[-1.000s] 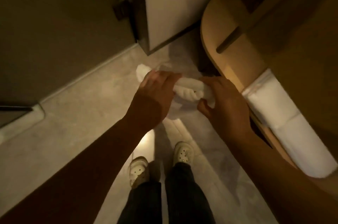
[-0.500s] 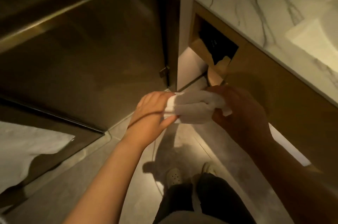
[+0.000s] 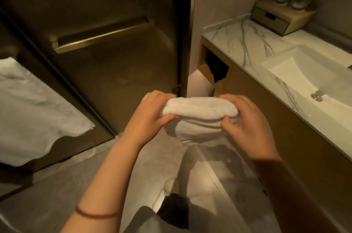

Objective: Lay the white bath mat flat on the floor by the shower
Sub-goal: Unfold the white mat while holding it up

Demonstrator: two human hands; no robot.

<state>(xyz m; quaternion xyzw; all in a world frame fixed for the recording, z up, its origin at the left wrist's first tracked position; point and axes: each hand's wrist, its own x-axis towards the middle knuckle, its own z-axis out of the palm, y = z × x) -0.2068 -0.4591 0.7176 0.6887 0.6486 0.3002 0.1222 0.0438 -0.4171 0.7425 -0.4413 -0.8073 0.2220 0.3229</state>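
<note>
While the white bath mat [image 3: 200,110] hangs folded above the floor [image 3: 57,194] before the glass shower door [image 3: 114,61], both grips clamp it: left hand [image 3: 150,116] and right hand [image 3: 247,124] pinch its ends. No writing is readable.

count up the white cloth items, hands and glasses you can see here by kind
white cloth items: 2, the folded white bath mat held in the air and a white towel hanging at the left
hands: 2, left hand and right hand, each with a grip on the mat
glasses: 2, on the box on the counter
total: 6
</note>
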